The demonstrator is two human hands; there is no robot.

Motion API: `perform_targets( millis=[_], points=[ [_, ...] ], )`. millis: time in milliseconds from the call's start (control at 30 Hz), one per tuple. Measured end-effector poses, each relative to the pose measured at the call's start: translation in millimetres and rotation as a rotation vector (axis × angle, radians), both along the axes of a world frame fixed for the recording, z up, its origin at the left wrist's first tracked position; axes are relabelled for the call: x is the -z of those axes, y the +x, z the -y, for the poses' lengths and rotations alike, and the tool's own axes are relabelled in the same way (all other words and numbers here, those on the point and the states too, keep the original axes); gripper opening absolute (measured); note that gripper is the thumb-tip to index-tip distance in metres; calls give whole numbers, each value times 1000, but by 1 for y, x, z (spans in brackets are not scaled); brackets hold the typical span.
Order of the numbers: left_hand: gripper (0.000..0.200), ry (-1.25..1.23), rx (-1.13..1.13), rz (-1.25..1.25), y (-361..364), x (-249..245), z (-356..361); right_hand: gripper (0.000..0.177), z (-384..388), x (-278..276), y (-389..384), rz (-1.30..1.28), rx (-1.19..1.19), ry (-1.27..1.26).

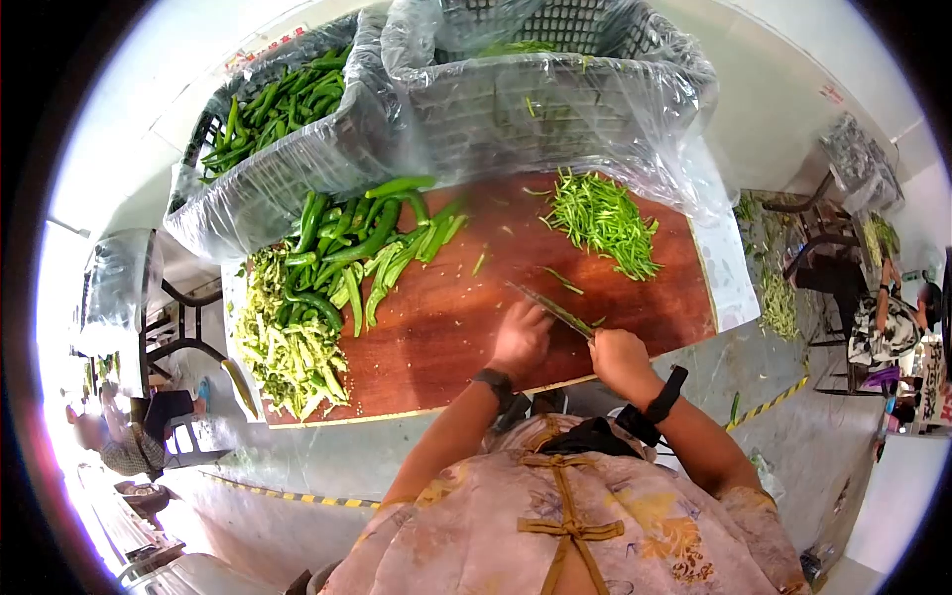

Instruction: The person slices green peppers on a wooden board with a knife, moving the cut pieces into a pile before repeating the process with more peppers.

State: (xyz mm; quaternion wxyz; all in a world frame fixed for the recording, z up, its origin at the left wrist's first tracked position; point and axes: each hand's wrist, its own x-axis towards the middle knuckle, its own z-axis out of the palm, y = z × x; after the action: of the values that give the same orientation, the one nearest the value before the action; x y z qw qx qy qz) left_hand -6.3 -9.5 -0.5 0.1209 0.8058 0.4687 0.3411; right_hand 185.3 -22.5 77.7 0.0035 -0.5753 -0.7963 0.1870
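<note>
**Part cut, plenty left: peppers on the board**

Done so far, judging from the piles: a heap of thin green strips [600, 218] at the far right of the board [466, 327], well apart from the hands, with a few stray slivers scattered between. Also a wide mound of pale trimmings [283, 342] along the left edge, touching the uncut stock.

Left to do: a cluster of whole green peppers [357, 243] on the left half of the board, some seemingly split open already, plus many more in the plastic-lined crate [273, 109] behind at the left. Second crate [555, 99] behind at the right, lined too, with only a few green scraps showing through the wall.

Right hand [620, 359] closed round the handle of a knife [555, 309], blade slanting away to the left, low over the wood. Left hand [521, 337] curled, knuckles up, just beside the blade near the front edge. Impossible to tell what, if anything, sits under the fingers.

Probably well short of the end — uncut stock looking far larger than the cut heap. Board flat on the grey bench [764, 362].
</note>
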Motion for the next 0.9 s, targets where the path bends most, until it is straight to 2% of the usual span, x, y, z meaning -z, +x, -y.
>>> perform_targets(
  millis=[100,167,300,467,667,900],
  points=[
    [32,-13,11,37,1,-5,-1,21,-17,21,-17,-41,-8,2],
    [30,83,35,45,-1,-6,-2,22,-38,27,-39,-39,-26,45],
    [29,69,55,73,-1,1,-2,25,-60,25,-53,-72,16,128],
    [31,34,-10,72,0,3,1,24,-24,3,-26,-57,32,109],
    [30,18,33,76,-1,0,-2,20,0,-5,-9,-24,19,26],
    [28,47,18,74,-1,-1,0,22,-17,20,-25,5,-15,-20]
  ],
)
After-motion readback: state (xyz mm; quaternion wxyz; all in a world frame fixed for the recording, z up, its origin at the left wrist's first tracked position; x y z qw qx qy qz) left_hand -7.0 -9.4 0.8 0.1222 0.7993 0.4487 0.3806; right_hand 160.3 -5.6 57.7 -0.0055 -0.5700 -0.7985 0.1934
